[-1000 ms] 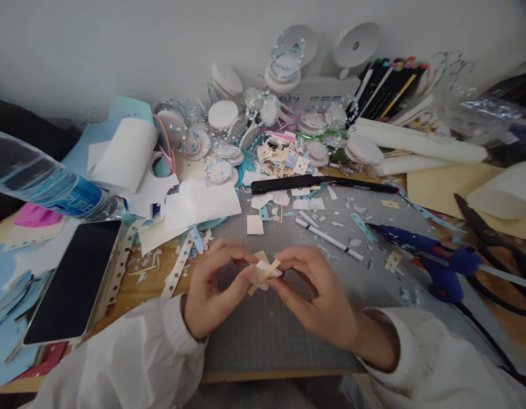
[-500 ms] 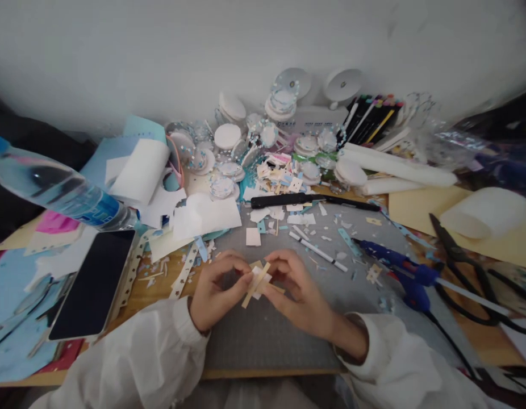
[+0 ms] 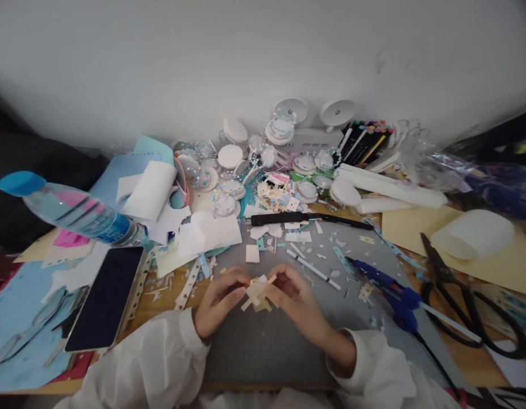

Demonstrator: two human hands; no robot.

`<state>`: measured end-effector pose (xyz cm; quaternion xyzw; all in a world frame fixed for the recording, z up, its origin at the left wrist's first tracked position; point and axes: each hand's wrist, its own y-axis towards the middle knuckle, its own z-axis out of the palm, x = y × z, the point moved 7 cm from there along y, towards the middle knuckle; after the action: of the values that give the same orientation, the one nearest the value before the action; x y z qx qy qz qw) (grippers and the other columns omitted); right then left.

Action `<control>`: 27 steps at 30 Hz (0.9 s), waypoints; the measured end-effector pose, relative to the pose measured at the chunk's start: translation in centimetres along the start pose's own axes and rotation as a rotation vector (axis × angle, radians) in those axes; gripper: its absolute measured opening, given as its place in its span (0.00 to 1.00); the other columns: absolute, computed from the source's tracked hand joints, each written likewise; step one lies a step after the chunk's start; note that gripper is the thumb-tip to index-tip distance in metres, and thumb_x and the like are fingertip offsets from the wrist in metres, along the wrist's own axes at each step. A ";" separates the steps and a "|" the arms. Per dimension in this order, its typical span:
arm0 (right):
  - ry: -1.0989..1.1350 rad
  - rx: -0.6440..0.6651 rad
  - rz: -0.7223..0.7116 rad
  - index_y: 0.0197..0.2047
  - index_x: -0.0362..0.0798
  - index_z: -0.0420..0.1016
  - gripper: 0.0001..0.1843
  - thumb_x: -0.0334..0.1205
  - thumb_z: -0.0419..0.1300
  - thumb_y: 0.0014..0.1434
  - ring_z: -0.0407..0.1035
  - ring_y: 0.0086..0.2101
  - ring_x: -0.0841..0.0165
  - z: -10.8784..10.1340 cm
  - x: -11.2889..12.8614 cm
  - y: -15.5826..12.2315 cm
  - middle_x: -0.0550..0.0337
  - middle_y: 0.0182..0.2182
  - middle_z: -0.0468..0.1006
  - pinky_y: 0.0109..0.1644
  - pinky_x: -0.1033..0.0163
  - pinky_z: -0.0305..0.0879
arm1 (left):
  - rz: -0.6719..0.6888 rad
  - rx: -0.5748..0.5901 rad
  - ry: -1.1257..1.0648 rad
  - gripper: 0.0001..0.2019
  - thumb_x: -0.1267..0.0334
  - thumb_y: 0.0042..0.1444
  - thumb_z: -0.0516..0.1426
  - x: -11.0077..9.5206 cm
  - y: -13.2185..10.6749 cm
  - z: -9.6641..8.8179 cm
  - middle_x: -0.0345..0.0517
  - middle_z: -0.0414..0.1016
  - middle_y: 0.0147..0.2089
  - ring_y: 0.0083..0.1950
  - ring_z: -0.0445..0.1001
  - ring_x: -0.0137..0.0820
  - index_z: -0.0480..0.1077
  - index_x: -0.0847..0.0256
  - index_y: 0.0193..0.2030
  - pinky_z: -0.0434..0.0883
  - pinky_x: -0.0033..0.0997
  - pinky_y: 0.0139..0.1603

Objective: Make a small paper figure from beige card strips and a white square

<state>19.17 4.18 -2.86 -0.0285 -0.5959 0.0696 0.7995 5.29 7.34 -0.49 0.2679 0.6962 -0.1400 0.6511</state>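
Note:
Both of my hands meet over the grey cutting mat [image 3: 254,346], low in the middle of the view. My left hand [image 3: 219,300] and my right hand [image 3: 295,301] each pinch a small piece made of tan and white paper strips [image 3: 257,292], held between the fingertips just above the mat. The strips cross each other at an angle. White sleeves cover both of my forearms.
Paper scraps litter the mat. A black craft knife [image 3: 297,218] and a white pen [image 3: 314,269] lie beyond my hands. A blue glue gun [image 3: 386,287] and black scissors [image 3: 467,301] lie right. A phone [image 3: 105,298] and a water bottle [image 3: 71,213] are left. Round discs and markers [image 3: 365,142] line the wall.
The camera has tilted up, so the desk and my hands sit lower and smaller in view. My fingers have shifted the strip piece slightly; both hands still hold it.

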 end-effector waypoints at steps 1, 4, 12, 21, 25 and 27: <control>0.007 -0.009 0.002 0.36 0.51 0.64 0.13 0.46 0.64 0.55 0.66 0.31 0.74 -0.1 0.0 0.0 0.65 0.30 0.68 0.34 0.70 0.67 | 0.004 -0.013 -0.011 0.15 0.54 0.63 0.51 0.0 0.0 -0.1 0.49 0.70 0.35 0.38 0.69 0.34 0.71 0.64 0.37 0.65 0.33 0.41; 0.020 -0.021 0.008 0.36 0.51 0.64 0.12 0.45 0.63 0.56 0.65 0.30 0.75 0.0 -0.1 -0.3 0.65 0.30 0.67 0.33 0.71 0.66 | 0.017 -0.030 -0.028 0.11 0.58 0.61 0.54 0.1 0.2 -0.3 0.47 0.70 0.33 0.37 0.69 0.33 0.72 0.63 0.35 0.65 0.32 0.39; 0.018 0.012 0.001 0.36 0.51 0.64 0.09 0.43 0.61 0.58 0.65 0.31 0.75 0.7 -1.0 -0.8 0.64 0.31 0.67 0.34 0.71 0.65 | -0.005 -0.039 -0.003 0.09 0.65 0.59 0.57 0.7 0.4 -0.8 0.46 0.69 0.28 0.32 0.67 0.30 0.71 0.64 0.28 0.64 0.28 0.34; 0.053 -0.021 0.075 0.34 0.50 0.64 0.12 0.46 0.63 0.57 0.65 0.30 0.73 0.5 -1.8 -0.7 0.63 0.29 0.67 0.33 0.69 0.64 | -0.054 -0.025 -0.012 0.11 0.63 0.60 0.56 1.2 0.5 -1.0 0.45 0.68 0.27 0.31 0.67 0.28 0.72 0.64 0.28 0.63 0.27 0.33; 0.108 -0.040 0.119 0.32 0.50 0.64 0.14 0.47 0.64 0.56 0.66 0.30 0.74 0.5 -2.1 -0.6 0.64 0.29 0.68 0.34 0.70 0.65 | -0.062 -0.005 -0.051 0.16 0.56 0.63 0.52 0.7 0.5 -1.1 0.47 0.69 0.29 0.32 0.68 0.29 0.73 0.64 0.31 0.63 0.27 0.33; 0.126 -0.063 0.129 0.32 0.50 0.63 0.13 0.46 0.64 0.56 0.68 0.31 0.73 0.4 -2.5 -0.7 0.64 0.30 0.69 0.36 0.69 0.66 | -0.045 -0.007 -0.057 0.17 0.55 0.62 0.52 0.6 0.5 -1.1 0.47 0.69 0.29 0.32 0.68 0.29 0.74 0.64 0.32 0.63 0.27 0.32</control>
<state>18.12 3.12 -5.01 -0.0962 -0.5431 0.1004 0.8281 4.65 8.50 -0.88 0.2457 0.6839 -0.1598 0.6681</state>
